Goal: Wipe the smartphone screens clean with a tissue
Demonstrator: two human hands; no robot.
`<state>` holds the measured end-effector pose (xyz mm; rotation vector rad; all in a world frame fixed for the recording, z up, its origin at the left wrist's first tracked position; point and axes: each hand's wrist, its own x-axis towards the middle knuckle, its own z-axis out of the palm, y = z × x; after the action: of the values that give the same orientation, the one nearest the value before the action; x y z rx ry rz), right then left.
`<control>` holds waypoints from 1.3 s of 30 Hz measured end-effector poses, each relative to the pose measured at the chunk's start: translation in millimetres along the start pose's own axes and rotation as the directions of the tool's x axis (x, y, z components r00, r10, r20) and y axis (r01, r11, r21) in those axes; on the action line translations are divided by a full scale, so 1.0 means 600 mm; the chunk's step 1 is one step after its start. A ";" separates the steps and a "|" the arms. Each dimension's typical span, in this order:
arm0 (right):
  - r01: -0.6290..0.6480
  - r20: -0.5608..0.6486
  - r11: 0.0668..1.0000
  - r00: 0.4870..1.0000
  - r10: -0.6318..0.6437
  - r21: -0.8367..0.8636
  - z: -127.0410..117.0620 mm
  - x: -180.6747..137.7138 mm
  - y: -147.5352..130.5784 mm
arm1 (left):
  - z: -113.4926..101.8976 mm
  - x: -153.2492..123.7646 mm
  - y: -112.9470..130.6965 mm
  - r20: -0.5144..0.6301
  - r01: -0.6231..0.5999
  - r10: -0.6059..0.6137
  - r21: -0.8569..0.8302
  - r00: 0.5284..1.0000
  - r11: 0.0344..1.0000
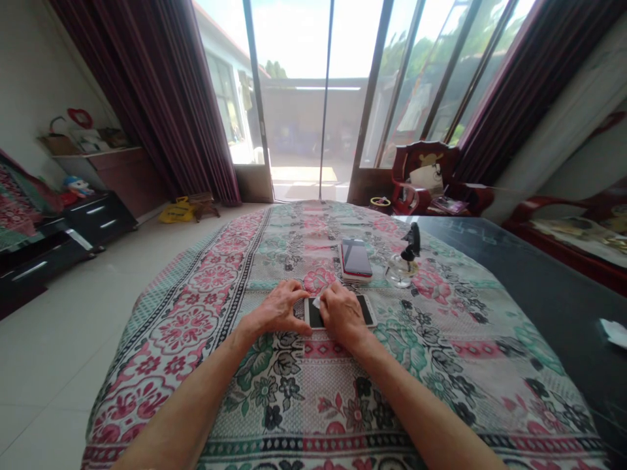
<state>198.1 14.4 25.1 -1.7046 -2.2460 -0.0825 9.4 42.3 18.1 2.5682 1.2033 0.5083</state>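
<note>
A white smartphone [364,310] with a dark screen lies flat and sideways on the patterned tablecloth. My left hand [280,308] is at its left end, thumb and forefinger spread to the two corners, holding it by the edges. Bunched over the screen, my right hand [343,312] pinches a small white wipe [317,302] against the glass; most of the wipe is hidden under the fingers. Just beyond the hands sits a stack of phones [356,258], the top one dark-screened with a red edge. Right of the stack stands a clear spray bottle [401,269] with a black trigger head.
The floral tablecloth [196,333] covers a rounded table. A dark table [470,248] adjoins on the right, with a white packet [614,332] on it. Behind are a carved wooden chair [426,173] and glass doors [313,124]. A black drawer unit [100,219] stands left.
</note>
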 end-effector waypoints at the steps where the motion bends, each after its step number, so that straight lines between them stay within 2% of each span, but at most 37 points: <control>1: -0.050 0.010 0.999 0.999 0.050 -0.020 -0.006 -0.001 0.011 | 0.000 0.000 0.001 0.000 0.003 -0.003 -0.002 1.000 1.000; 4: -0.198 0.048 0.977 0.978 0.202 -0.079 -0.024 -0.002 0.042 | -0.001 -0.001 0.002 0.005 0.009 -0.009 -0.004 1.000 1.000; 7: -0.254 0.055 0.960 0.964 0.261 -0.115 -0.031 -0.001 0.048 | -0.001 -0.001 0.002 0.008 0.012 -0.012 0.008 1.000 1.000; 9: -0.215 0.039 0.970 0.975 0.220 -0.114 -0.028 -0.002 0.034 | -0.001 -0.001 0.002 0.007 0.013 -0.013 0.011 1.000 1.000; 14: -0.001 0.050 0.999 0.999 0.002 -0.034 -0.007 -0.005 -0.027 | -0.001 -0.001 0.001 0.017 0.014 -0.013 -0.007 1.000 1.000; 17: 0.032 0.063 0.999 0.998 -0.032 0.013 -0.004 -0.004 -0.040 | -0.001 0.000 0.001 0.018 0.012 -0.011 -0.013 1.000 1.000; 19: -0.014 0.075 1.000 0.997 0.013 0.009 -0.009 -0.003 -0.031 | -0.002 -0.001 0.002 0.016 0.009 -0.009 -0.019 1.000 1.000; 22: -0.157 0.097 0.986 0.982 0.161 -0.048 -0.024 0.000 0.008 | -0.004 -0.001 0.005 0.024 0.020 -0.019 -0.022 1.000 1.000; 27: -0.378 0.152 0.917 0.907 0.394 -0.126 -0.047 0.005 0.085 | -0.006 -0.002 0.005 0.045 0.037 -0.036 -0.027 0.998 0.999; 29: -0.402 0.146 0.904 0.895 0.421 -0.144 -0.048 0.004 0.094 | -0.006 -0.002 0.003 0.048 0.036 -0.035 -0.033 0.998 0.999; 31: -0.359 0.107 0.920 0.920 0.377 -0.158 -0.043 0.002 0.082 | -0.005 -0.002 0.003 0.041 0.035 -0.034 -0.037 0.999 0.999; 34: -0.230 0.057 0.958 0.968 0.243 -0.170 -0.030 -0.002 0.036 | -0.003 -0.001 0.002 0.023 0.024 -0.024 -0.033 0.999 0.999; 39: -0.030 0.096 0.995 0.995 0.039 -0.093 -0.012 0.002 -0.038 | -0.001 -0.001 0.002 0.012 0.014 -0.014 -0.014 1.000 1.000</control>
<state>178.1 7.1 35.6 -1.8316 -2.3140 -0.0972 9.9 41.1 18.9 2.5456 1.2089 0.4954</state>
